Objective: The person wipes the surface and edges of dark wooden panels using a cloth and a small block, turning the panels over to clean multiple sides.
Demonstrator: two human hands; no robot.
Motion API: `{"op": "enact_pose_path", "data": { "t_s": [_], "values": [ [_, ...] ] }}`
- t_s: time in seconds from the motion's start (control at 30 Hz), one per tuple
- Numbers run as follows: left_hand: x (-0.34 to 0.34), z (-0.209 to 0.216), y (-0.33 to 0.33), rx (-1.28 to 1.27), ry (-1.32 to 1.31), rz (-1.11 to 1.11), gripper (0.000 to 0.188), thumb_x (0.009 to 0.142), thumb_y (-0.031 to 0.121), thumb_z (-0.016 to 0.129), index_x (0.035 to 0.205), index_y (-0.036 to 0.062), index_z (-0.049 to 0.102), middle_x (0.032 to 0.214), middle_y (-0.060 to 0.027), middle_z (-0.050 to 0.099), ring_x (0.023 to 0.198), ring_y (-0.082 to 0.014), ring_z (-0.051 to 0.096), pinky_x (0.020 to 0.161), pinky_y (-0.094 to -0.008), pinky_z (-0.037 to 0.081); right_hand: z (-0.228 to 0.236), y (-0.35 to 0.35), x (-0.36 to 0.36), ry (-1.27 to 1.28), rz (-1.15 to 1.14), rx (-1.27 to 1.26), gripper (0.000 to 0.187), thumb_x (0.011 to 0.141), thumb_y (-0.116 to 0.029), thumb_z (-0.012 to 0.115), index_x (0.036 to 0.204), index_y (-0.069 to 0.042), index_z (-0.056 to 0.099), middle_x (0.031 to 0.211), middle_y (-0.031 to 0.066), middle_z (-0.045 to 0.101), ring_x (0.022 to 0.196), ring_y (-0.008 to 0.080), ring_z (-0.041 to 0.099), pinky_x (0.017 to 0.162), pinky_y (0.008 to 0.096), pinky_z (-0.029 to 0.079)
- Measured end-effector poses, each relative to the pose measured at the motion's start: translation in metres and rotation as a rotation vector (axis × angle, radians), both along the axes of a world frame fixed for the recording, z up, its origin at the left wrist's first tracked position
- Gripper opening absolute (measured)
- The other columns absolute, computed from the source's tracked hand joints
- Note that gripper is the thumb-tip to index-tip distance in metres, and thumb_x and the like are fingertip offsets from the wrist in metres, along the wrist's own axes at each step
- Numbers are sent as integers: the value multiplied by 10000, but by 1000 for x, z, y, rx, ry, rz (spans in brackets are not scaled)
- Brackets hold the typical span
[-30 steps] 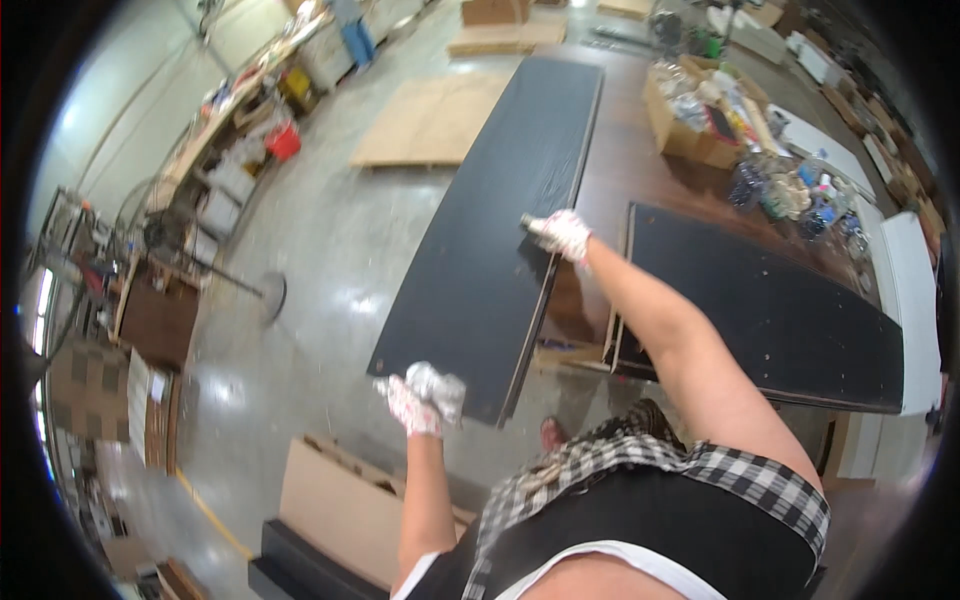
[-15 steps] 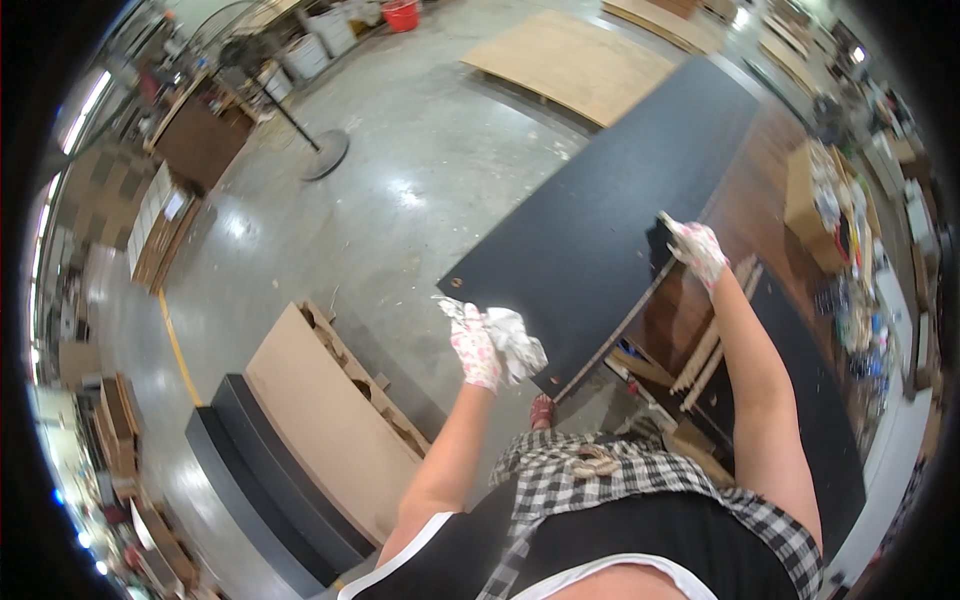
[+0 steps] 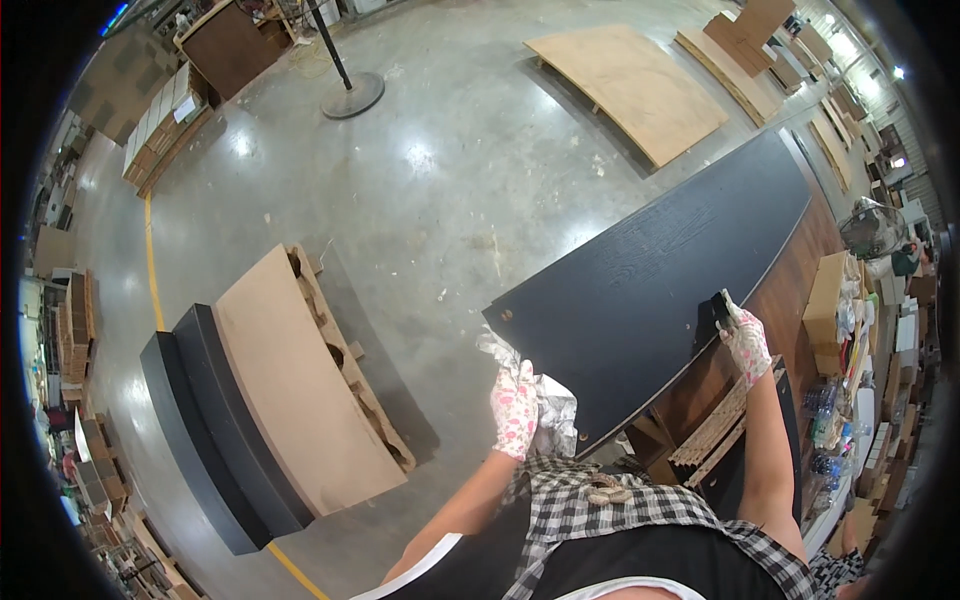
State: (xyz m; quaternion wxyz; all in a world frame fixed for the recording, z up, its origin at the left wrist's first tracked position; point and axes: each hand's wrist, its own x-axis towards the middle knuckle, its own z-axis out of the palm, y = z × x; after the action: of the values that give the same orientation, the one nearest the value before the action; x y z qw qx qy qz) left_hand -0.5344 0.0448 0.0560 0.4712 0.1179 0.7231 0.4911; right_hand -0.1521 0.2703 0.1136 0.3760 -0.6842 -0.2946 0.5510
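Observation:
A long dark panel [image 3: 640, 275] with faint wood grain lies in front of me, raised above the floor, with small round holes near its near-end corners. My left hand [image 3: 514, 410], in a white glove with pink print, is closed on a crumpled white cloth [image 3: 557, 412] at the panel's near left corner. My right hand [image 3: 745, 345], gloved alike, is at the panel's right edge. Its fingers are closed round a small black object [image 3: 720, 308], whose exact kind I cannot make out. A dark smudge or shadow shows on the panel beside it.
Brown wood-grain boards [image 3: 785, 275] lie under and right of the panel. Further right stand a cardboard box [image 3: 828, 305] and plastic bottles [image 3: 828, 420]. At left, a tan board on a pallet [image 3: 300, 390] adjoins dark boards [image 3: 205, 420]. Plywood [image 3: 630, 85] lies far off.
My view has turned, so the floor and stacks sit differently in it. Both hands stay near the panel's edges with the cloth and the black object, which now shows more plainly.

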Motion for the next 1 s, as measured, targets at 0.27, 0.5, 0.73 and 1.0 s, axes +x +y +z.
{"op": "enact_pose_path", "data": {
  "t_s": [0.27,0.5,0.73,1.0],
  "values": [
    [6,-39,-2,80,43,67,333,991,265,611,1123,-40,618,933,-178,682,816,-256,621,778,-382,499,6,0,-15,-52,14,-6,160,930,-191,719,878,-74,622,782,21,606,661,162,627,533,248,502],
    [5,-2,4,97,132,21,312,986,257,611,1076,-42,620,907,-184,678,815,-285,627,769,-405,492,10,0,-15,-75,33,-18,171,921,-210,737,878,-90,622,790,17,615,697,163,633,539,248,493],
    [-4,-10,-1,218,-36,55,424,1003,198,573,1332,-61,505,1299,-185,597,1118,-270,598,976,-355,461,9,0,-3,-2,76,9,164,927,-219,728,929,-71,658,826,21,659,700,147,636,557,238,495],
    [-96,10,30,473,52,-123,483,983,47,553,1452,-1,450,1459,-92,515,1236,-149,541,1083,-292,403,25,14,-27,-13,-51,-86,241,863,-243,803,805,-107,612,678,-13,521,564,121,515,527,242,472]
  ]
}}
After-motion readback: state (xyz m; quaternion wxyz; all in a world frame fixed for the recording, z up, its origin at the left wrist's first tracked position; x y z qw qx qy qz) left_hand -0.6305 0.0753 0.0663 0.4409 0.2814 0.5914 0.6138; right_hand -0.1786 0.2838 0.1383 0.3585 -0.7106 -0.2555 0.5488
